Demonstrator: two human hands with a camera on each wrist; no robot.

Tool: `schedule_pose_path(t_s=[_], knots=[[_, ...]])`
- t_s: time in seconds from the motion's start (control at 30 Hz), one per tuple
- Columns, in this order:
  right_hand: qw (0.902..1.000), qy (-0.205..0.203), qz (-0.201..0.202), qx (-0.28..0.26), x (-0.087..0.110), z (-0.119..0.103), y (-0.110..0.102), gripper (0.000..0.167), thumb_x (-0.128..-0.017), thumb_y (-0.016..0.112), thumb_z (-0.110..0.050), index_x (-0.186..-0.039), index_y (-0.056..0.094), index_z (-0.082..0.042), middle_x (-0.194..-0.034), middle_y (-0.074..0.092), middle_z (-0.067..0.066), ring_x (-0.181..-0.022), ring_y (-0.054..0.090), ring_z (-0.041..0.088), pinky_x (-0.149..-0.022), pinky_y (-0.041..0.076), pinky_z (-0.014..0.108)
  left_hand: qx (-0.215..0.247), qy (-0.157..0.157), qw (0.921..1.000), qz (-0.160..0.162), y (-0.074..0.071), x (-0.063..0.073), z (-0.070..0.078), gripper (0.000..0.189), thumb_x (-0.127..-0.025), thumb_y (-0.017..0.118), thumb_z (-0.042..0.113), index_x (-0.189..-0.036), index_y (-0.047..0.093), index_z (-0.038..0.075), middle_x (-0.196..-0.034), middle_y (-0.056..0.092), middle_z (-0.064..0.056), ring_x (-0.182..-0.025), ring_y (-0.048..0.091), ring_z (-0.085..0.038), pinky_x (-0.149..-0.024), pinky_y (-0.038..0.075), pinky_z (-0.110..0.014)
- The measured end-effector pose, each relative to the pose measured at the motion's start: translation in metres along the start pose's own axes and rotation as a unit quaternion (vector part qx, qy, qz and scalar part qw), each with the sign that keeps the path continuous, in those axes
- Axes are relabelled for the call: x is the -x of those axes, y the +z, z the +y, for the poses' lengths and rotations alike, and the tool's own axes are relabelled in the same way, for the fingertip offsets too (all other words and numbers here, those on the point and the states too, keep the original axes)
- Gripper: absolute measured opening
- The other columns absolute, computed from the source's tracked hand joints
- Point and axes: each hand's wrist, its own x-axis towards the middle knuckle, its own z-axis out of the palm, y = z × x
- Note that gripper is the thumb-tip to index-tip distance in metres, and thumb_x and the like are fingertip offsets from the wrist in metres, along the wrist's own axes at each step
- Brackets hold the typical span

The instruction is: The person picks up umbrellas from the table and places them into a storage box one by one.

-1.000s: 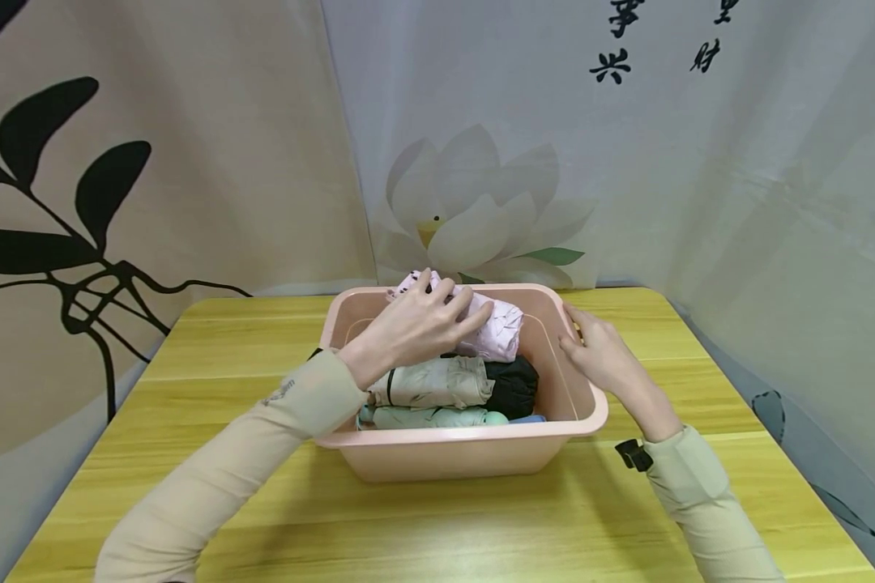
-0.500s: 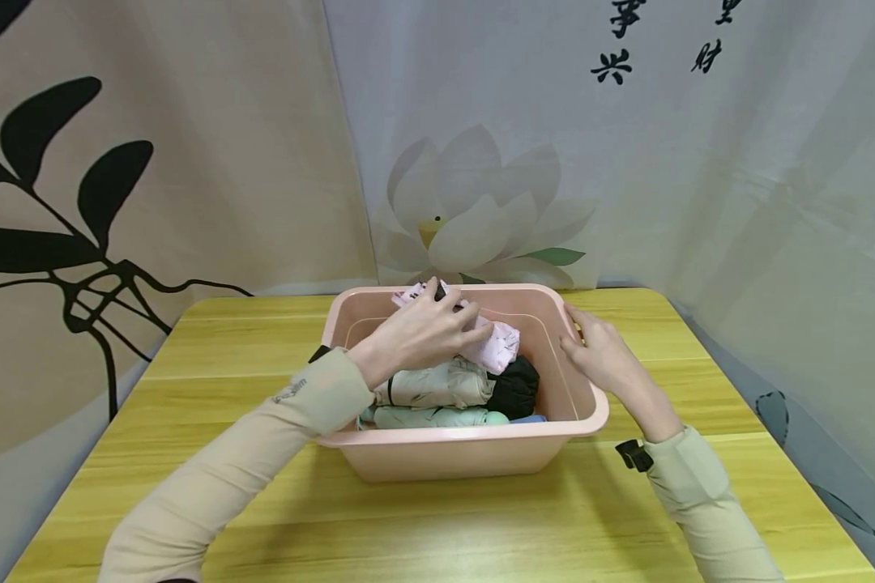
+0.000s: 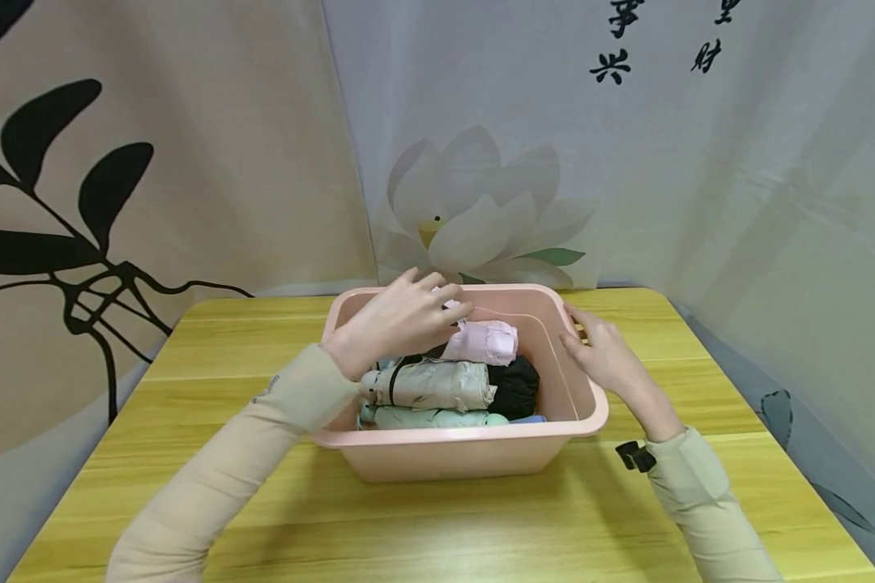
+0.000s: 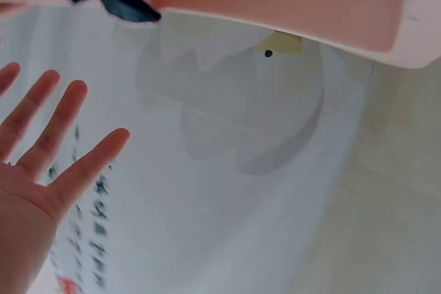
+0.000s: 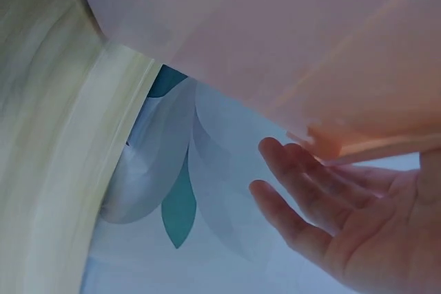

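A pink plastic basin stands on the wooden table, holding several rolled fabric bundles. The pale pink bundle with black parts lies toward the back. In front of it are a cream bundle with a black band, a black bundle and a mint-green bundle. My left hand hovers over the pink bundle's left end; the left wrist view shows its fingers spread and the palm bare. At the basin's right side, my right hand holds the rim, thumb on top and fingers outside.
Behind the table hangs a pale curtain printed with a lotus, dark leaves and writing. A bit of blue shows beside the mint bundle. The table's back edge runs close behind the basin.
The pink bundle has been lowered into the basin behind the cream one and let go. My left hand has drawn back left and up. The right hand stays at the rim.
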Motion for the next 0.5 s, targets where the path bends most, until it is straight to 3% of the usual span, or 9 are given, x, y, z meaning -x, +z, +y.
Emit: schedule_pose_path(t_s=[0.13, 0.27, 0.4, 0.5], knots=[[0.9996, -0.024, 0.003, -0.013, -0.003, 0.008, -0.003, 0.051, -0.101, 0.044, -0.024, -0.142, 0.038, 0.006, -0.129, 0.054, 0.031, -0.110, 0.060, 0.044, -0.089, 0.052, 0.054, 0.034, -0.029, 0.9977, 0.051, -0.002, 0.012, -0.016, 0.031, -0.087, 0.066, 0.028, -0.115, 0.066, 0.015, -0.109, 0.068, -0.005, -0.096, 0.065, -0.025, -0.077, 0.057, -0.040], [0.9990, -0.031, 0.015, -0.028, -0.007, 0.021, -0.006, 0.048, -0.102, 0.042, -0.029, -0.139, 0.044, 0.001, -0.129, 0.057, 0.027, -0.110, 0.061, 0.043, -0.091, 0.051, 0.055, 0.077, -0.075, 0.9899, 0.092, 0.001, 0.031, -0.031, 0.030, -0.085, 0.069, 0.023, -0.113, 0.068, 0.012, -0.107, 0.070, -0.009, -0.095, 0.066, -0.029, -0.076, 0.058, -0.042], [0.9969, -0.046, 0.059, -0.025, -0.010, 0.037, -0.006, 0.044, -0.102, 0.042, -0.025, -0.133, 0.050, 0.005, -0.124, 0.060, 0.027, -0.109, 0.060, 0.043, -0.091, 0.050, 0.056, 0.113, -0.142, 0.9785, 0.098, 0.010, 0.058, -0.044, 0.029, -0.086, 0.067, 0.021, -0.112, 0.068, 0.009, -0.109, 0.070, -0.012, -0.099, 0.065, -0.032, -0.076, 0.058, -0.045], [0.9930, -0.064, 0.099, -0.009, -0.013, 0.051, -0.001, 0.039, -0.101, 0.043, -0.020, -0.128, 0.054, 0.007, -0.119, 0.062, 0.028, -0.106, 0.061, 0.043, -0.088, 0.051, 0.056, 0.132, -0.204, 0.9657, 0.091, 0.022, 0.082, -0.051, 0.030, -0.087, 0.067, 0.020, -0.114, 0.067, 0.007, -0.111, 0.069, -0.014, -0.102, 0.064, -0.033, -0.078, 0.057, -0.047]])
